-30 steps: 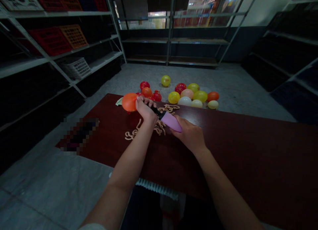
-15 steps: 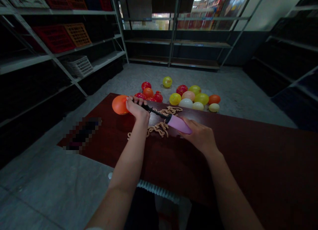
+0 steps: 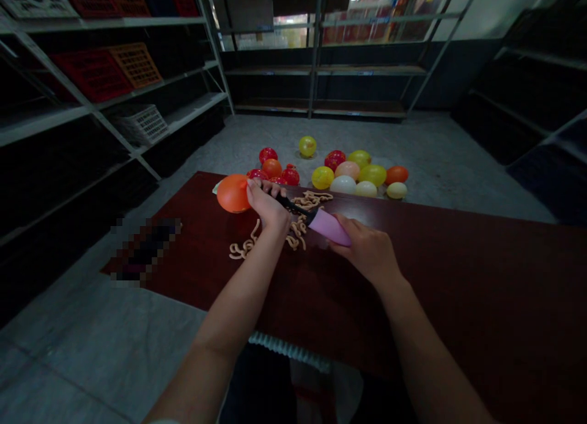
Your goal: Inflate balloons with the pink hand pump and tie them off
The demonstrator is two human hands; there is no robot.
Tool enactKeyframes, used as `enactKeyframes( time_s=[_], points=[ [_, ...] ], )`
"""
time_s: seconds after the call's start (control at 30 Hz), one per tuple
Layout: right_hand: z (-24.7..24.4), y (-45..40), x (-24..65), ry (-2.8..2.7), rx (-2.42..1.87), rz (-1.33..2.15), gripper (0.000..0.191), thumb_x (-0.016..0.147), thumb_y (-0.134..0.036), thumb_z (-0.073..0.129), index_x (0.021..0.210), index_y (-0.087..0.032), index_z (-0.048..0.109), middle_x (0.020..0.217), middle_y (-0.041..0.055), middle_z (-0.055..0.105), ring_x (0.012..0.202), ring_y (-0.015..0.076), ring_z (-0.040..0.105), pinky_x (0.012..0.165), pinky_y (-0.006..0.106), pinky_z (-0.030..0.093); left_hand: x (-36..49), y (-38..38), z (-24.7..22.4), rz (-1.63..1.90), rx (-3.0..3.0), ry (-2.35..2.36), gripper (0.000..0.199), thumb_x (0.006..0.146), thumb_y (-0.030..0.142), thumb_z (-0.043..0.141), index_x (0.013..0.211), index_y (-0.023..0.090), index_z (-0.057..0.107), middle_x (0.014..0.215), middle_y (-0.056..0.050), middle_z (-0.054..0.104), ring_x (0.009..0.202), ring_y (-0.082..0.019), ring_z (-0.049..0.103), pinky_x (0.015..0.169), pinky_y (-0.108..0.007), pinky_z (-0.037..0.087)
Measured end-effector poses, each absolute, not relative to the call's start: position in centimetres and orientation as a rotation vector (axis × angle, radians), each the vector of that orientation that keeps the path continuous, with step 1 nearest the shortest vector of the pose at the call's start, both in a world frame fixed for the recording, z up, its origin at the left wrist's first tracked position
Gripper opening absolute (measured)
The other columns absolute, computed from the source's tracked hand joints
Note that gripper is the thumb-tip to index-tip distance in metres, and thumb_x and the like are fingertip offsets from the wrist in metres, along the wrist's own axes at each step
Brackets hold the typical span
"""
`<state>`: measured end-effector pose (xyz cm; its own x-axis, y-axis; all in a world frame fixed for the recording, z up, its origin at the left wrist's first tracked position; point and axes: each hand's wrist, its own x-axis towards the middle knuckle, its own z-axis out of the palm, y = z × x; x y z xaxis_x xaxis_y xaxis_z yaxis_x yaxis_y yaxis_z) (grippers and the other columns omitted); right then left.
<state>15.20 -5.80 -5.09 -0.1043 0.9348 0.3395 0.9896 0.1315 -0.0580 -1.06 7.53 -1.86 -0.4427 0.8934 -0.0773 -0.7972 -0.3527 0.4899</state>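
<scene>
A partly inflated orange balloon (image 3: 233, 193) sits at the nozzle end of a hand balloon pump (image 3: 331, 227), which has a pink-purple barrel and a black rod. My left hand (image 3: 269, 204) is closed around the pump's black end and the balloon's neck, so the nozzle itself is hidden. Wrapped round the pink barrel is my right hand (image 3: 369, 250). Both hands are over the dark red-brown table (image 3: 440, 277). Beneath the pump and my left forearm lie several beige, curly, uninflated long balloons or cords (image 3: 298, 231); which they are I cannot tell.
Beyond the table, several inflated balloons (image 3: 347, 171) in red, yellow, orange and white lie on the concrete floor. A blurred-out dark object (image 3: 149, 250) rests at the table's left end. Metal shelves (image 3: 183, 115) with plastic crates (image 3: 135, 63) stand left; more shelving stands behind and right.
My left hand and the orange balloon have moved right, closer to my right hand. Less of the pump's black rod shows between my hands.
</scene>
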Motion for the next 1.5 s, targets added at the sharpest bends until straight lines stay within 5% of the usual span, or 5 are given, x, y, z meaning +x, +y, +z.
enactKeyframes(
  time_s=[0.4,0.93,1.5],
  points=[
    [-5.4,-5.6,13.7,-1.978,-1.896,-0.083,0.056,0.089,-0.046,0.069,0.139,-0.021,0.059,0.124,0.0097,0.075,0.095,0.0268,0.075,0.071,0.033,0.057,1.2,6.0,-2.2,1.832,0.422,0.516,0.034,0.098,0.040,0.059,0.077,0.021,0.040,0.060,0.008,0.031,0.044,-0.006,0.033,0.042,-0.021,0.031],
    [-5.5,-5.0,14.3,-2.067,-1.797,-0.086,0.061,0.089,-0.048,0.068,0.145,-0.026,0.056,0.136,0.0067,0.070,0.109,0.0281,0.073,0.081,0.038,0.062,-4.5,8.9,-0.7,2.004,0.248,0.594,0.029,0.103,0.032,0.046,0.077,0.021,0.038,0.059,0.009,0.028,0.042,-0.006,0.028,0.043,-0.022,0.025],
    [-5.4,-5.6,14.9,-2.056,-1.819,-0.127,0.055,0.091,-0.049,0.063,0.140,-0.023,0.059,0.123,0.0095,0.075,0.093,0.0259,0.075,0.074,0.035,0.057,-2.4,7.5,-0.7,2.020,0.345,0.555,0.030,0.101,0.037,0.052,0.078,0.021,0.041,0.061,0.007,0.029,0.043,-0.007,0.032,0.043,-0.021,0.028]
  ],
)
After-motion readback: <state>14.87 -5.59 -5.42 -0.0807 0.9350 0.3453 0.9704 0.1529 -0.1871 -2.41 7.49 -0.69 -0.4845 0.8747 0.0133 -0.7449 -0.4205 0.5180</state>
